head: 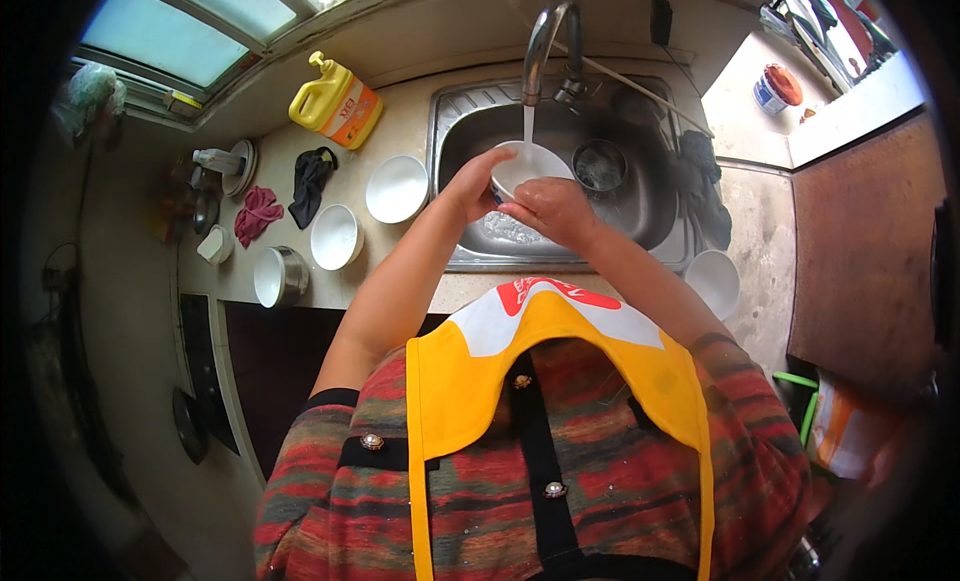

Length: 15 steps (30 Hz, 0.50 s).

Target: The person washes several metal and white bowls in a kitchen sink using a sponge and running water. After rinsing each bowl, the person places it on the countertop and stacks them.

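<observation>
A white bowl is tilted under the running water of a curved metal tap, above the stainless steel sink. My left hand grips its left side, thumb over the rim. Curled at the near edge, my right hand has its thumb toward the outer wall; its fingertips are partly hidden. Water falls into the bowl, and splashing shows on the sink floor below. To the right of the bowl, a round metal container with water sits inside the sink.
Left of the sink stand a white bowl, a smaller bowl and a metal pot. A yellow pump jug, a black cloth and a pink cloth lie behind. Right are a dark cloth and another bowl.
</observation>
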Tool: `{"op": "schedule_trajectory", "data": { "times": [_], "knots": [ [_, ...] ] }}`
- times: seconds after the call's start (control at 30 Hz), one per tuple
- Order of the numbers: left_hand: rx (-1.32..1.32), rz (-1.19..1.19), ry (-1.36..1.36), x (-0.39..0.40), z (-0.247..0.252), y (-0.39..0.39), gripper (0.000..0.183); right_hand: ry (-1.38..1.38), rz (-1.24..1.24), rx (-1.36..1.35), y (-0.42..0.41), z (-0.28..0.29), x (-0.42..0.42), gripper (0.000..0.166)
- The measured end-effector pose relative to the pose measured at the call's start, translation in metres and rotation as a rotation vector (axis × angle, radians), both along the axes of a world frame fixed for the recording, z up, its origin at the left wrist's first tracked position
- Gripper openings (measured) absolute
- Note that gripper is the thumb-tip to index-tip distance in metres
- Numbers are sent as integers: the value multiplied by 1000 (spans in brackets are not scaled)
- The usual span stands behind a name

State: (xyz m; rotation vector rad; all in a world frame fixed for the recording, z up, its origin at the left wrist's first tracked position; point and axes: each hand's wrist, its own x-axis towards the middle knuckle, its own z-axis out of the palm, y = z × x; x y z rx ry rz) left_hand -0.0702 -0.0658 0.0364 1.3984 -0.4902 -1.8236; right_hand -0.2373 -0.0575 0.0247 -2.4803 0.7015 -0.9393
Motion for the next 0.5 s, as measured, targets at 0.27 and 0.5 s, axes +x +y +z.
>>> {"op": "schedule_trajectory", "data": {
  "times": [0.27, 0.5],
  "knots": [
    [-233, 172, -49, -4, -10, 12, 43, -446, -357, 285, -27, -5, -30, 32],
    [-342, 103, -110, -5, -20, 11, 43, -824, 51, 1780, -19, -10, -32, 48]
  ]
}}
